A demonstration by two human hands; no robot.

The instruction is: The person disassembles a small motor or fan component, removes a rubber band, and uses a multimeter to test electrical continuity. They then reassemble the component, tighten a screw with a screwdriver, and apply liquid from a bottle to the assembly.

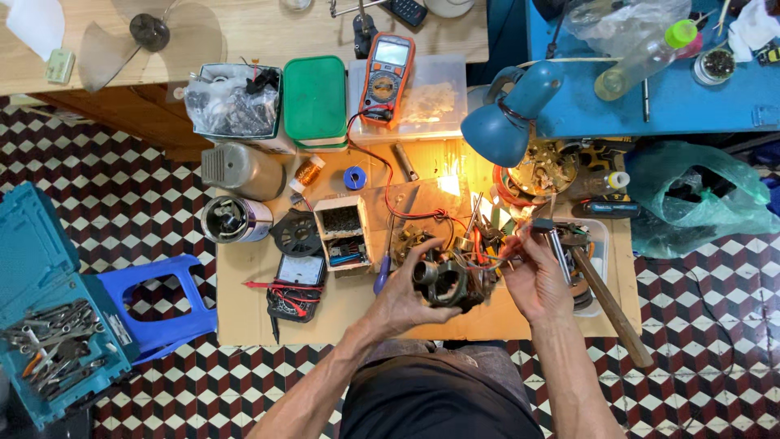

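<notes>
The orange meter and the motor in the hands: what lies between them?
In the head view, red wire runs from the orange meter down over bare cardboard to the motor.

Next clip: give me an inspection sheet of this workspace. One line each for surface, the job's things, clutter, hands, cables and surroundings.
Surface: cardboard sheet laid over a checkered tile floor, crowded with parts.
Job's things: small motor with loose wires, held over the cardboard.
Clutter: orange multimeter, green-lidded box, black analogue meter, small parts drawer, hammer, metal cylinders.
Hands: left hand grips the motor body; right hand pinches its wires, fingers closed.
Cables: red lead runs from the orange multimeter toward the motor.
Surroundings: lit blue desk lamp, blue stool, teal toolbox of wrenches, green plastic bag, wooden bench.
</notes>
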